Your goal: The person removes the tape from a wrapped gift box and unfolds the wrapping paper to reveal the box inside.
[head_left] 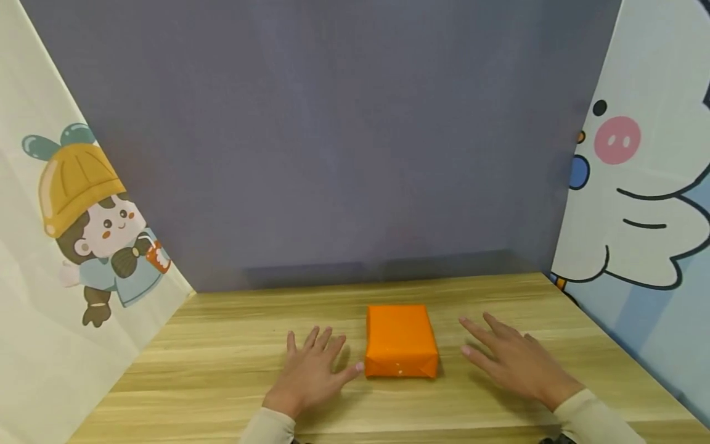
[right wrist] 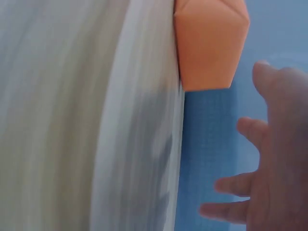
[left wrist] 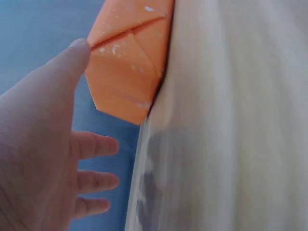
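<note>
An orange paper-wrapped box [head_left: 400, 336] lies flat on the wooden table, between the two hands. Its folded end [left wrist: 126, 67] shows creases and small pale specks in the left wrist view. My left hand [head_left: 310, 376] is just left of the box, fingers spread, the thumb tip right at its near left corner. Farther off on the right, my right hand [head_left: 518, 361] hovers with fingers extended and a gap between it and the box. In the right wrist view the box's plain end [right wrist: 209, 45] stands beyond the thumb. Neither hand holds anything.
The wood-grain table [head_left: 233, 345] ends at a grey back panel [head_left: 333, 148]. A cream side panel with a cartoon child [head_left: 111, 228] rises on the left, and one with a cartoon pig [head_left: 638, 160] on the right.
</note>
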Action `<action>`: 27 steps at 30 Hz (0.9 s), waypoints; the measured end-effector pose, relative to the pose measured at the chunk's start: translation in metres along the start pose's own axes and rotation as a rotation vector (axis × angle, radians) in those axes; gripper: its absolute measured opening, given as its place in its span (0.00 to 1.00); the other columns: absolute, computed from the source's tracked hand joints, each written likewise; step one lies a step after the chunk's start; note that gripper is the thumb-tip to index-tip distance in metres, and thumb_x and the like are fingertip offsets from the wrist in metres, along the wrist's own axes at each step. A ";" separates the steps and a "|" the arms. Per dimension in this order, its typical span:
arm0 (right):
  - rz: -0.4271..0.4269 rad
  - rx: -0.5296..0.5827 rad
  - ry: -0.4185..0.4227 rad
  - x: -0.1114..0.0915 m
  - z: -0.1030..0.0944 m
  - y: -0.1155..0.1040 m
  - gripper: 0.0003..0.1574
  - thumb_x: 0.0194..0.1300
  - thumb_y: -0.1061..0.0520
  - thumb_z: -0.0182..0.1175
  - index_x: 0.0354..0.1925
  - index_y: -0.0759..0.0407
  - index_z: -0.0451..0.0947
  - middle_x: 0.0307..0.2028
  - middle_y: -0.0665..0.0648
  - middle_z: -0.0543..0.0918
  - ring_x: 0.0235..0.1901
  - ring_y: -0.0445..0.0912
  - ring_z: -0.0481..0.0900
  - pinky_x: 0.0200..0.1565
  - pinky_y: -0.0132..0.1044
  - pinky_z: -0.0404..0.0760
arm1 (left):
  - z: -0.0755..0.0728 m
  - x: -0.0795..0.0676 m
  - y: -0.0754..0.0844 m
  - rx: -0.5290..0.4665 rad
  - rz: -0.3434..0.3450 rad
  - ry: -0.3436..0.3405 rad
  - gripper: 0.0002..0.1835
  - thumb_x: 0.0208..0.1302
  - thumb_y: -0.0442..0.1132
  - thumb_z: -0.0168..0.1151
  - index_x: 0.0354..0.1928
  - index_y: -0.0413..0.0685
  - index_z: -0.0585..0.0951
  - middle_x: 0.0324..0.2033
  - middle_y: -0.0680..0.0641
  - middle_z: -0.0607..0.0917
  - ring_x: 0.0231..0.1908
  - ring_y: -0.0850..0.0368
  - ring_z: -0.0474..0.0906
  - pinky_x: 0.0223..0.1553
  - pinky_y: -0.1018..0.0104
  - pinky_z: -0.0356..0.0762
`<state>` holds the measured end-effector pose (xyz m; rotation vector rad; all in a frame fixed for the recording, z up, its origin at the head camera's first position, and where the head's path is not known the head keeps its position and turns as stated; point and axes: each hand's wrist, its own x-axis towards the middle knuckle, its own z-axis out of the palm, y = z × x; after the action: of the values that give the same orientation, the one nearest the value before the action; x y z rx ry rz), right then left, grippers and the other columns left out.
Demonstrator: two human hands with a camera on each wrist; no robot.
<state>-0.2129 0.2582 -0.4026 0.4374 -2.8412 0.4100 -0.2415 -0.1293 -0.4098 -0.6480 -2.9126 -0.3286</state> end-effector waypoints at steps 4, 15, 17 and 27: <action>0.000 0.080 -0.007 0.006 0.003 -0.012 0.35 0.76 0.33 0.47 0.73 0.44 0.68 0.61 0.70 0.75 0.54 0.67 0.78 0.48 0.69 0.74 | 0.002 0.013 0.007 -0.082 -0.015 0.004 0.45 0.68 0.77 0.33 0.65 0.53 0.79 0.63 0.47 0.78 0.66 0.43 0.69 0.65 0.23 0.37; 0.112 0.236 -0.064 0.043 0.021 -0.044 0.45 0.73 0.26 0.41 0.72 0.52 0.68 0.50 0.55 0.83 0.45 0.48 0.82 0.49 0.56 0.79 | 0.008 0.034 0.012 -0.249 -0.062 -0.002 0.45 0.70 0.75 0.35 0.63 0.47 0.80 0.55 0.48 0.85 0.59 0.42 0.76 0.62 0.28 0.56; 0.139 0.291 -0.075 0.052 0.024 -0.046 0.48 0.73 0.25 0.40 0.72 0.56 0.67 0.51 0.58 0.83 0.48 0.51 0.81 0.51 0.57 0.78 | 0.007 0.035 0.011 -0.258 -0.076 -0.003 0.44 0.70 0.74 0.36 0.64 0.46 0.80 0.56 0.48 0.84 0.60 0.42 0.76 0.62 0.28 0.56; 0.153 0.408 -0.128 0.059 0.031 -0.042 0.51 0.73 0.27 0.43 0.69 0.67 0.68 0.58 0.65 0.80 0.57 0.59 0.79 0.58 0.59 0.74 | 0.006 0.041 0.024 -0.379 -0.063 -0.069 0.41 0.73 0.70 0.39 0.69 0.45 0.74 0.60 0.47 0.81 0.60 0.47 0.76 0.60 0.47 0.72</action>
<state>-0.2602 0.1954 -0.4054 0.3271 -2.9195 1.0368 -0.2688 -0.0904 -0.4035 -0.6250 -2.9631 -0.8975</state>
